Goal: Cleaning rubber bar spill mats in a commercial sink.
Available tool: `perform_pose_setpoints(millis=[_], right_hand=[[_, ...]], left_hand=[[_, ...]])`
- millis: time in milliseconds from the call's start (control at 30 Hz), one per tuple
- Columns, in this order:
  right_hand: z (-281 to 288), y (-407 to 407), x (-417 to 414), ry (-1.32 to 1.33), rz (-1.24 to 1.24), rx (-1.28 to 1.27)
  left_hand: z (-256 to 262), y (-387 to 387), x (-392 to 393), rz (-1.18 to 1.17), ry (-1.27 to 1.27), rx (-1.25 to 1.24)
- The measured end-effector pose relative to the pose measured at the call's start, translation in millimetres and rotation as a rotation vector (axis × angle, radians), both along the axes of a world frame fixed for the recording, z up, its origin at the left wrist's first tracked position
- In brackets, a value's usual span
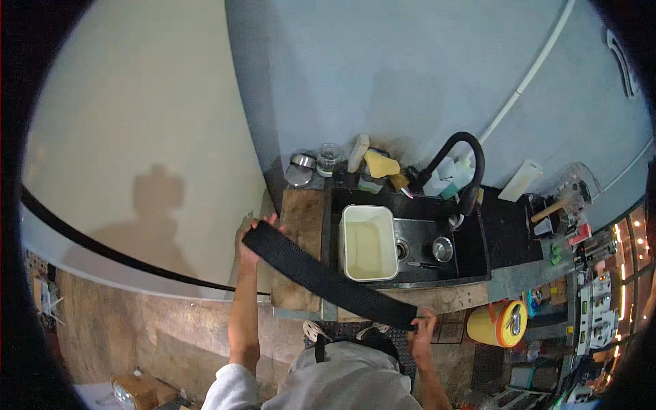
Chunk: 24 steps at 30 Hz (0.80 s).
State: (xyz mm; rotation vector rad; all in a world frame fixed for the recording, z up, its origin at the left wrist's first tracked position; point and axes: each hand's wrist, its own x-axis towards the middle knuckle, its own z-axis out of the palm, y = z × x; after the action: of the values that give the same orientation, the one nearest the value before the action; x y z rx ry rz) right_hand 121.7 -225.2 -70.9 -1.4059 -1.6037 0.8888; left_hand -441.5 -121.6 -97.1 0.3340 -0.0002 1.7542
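A long black mat strip, perhaps a rubber bar mat, stretches at a slant between my hands. My left hand grips its upper end near the wall, partly hidden behind it. Lower and to the right, my right hand pinches the other end. The strip passes above the wooden counter edge in front of a black sink. Inside the sink stands a white rectangular tub with cloudy yellowish liquid. Beside it are a small metal cup and a black-handled knife.
A black gooseneck faucet arches over the sink's right side. Behind stand a glass jar, a yellow cloth and bottles. A wooden board lies left of the sink. A yellow lidded bucket is at lower right.
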Motion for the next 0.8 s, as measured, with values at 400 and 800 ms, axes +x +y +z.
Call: perform_pose_setpoints(millis=[400,800], right_hand=[[-4,-17,14,-0.497,0.097,0.104],[32,14,155,-0.383,-0.279,0.162]], left_hand=[[-17,-29,-38,0.7,1.217,-0.85],[83,6,180,0.643,2.011,-0.836]])
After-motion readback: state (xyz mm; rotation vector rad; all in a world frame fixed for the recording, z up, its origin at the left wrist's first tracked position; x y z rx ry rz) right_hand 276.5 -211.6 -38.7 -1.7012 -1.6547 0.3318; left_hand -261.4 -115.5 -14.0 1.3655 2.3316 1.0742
